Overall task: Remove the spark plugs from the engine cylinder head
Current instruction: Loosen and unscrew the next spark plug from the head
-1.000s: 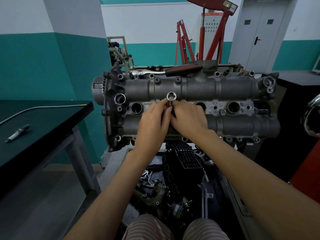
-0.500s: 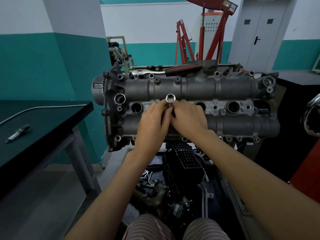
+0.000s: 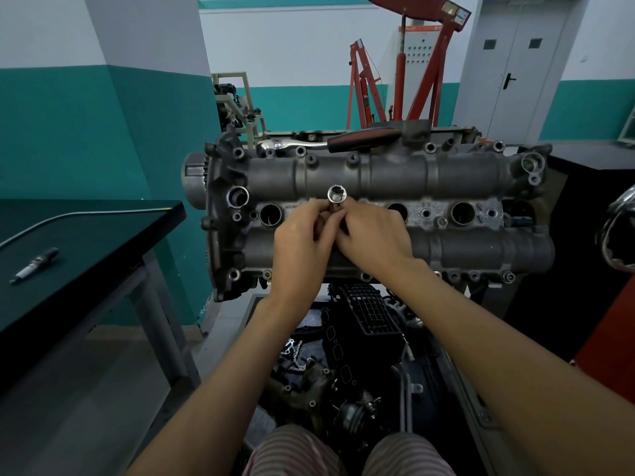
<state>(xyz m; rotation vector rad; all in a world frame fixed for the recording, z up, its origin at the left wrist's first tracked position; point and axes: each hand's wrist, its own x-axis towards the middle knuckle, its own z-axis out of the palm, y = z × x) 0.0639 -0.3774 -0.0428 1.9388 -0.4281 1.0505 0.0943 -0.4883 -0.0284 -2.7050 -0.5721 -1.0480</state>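
While I watch from the head cam, left hand [image 3: 302, 245] & right hand [image 3: 374, 238] both pinch the spark plug socket [image 3: 336, 197], fingers curled tight round its shaft, standing in the 2nd well of the cylinder head [image 3: 446, 180]. One spark plug [image 3: 34, 264] lies on the bench [image 3: 103, 235] at left; ratchet [image 3: 330, 140] rests on the head's far edge.

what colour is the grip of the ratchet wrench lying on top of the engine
Black with red trim, on the chrome ratchet wrench; seen in the head view.
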